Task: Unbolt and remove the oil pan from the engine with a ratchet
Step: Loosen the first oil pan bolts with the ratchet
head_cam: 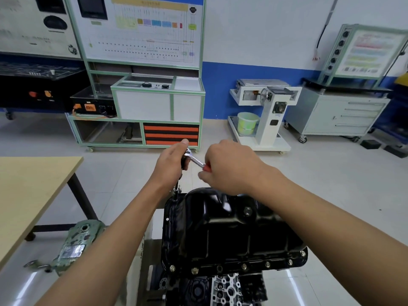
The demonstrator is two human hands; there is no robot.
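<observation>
Oil pan [220, 235], black and glossy, sits on the upturned engine [227, 288] at near centre. The left hand [173, 164] curls round the head of the ratchet [195, 160], and the right hand [229, 168] grips its red handle. The extension [176, 188] drops to the pan's far left corner. Bolts [244, 266] line the near flange.

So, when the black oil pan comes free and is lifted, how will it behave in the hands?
Probably rigid: the oil pan looks like pressed metal with ribs. Its glossy surface may be slippery. Its deep, uneven shape could tip toward one end.
</observation>
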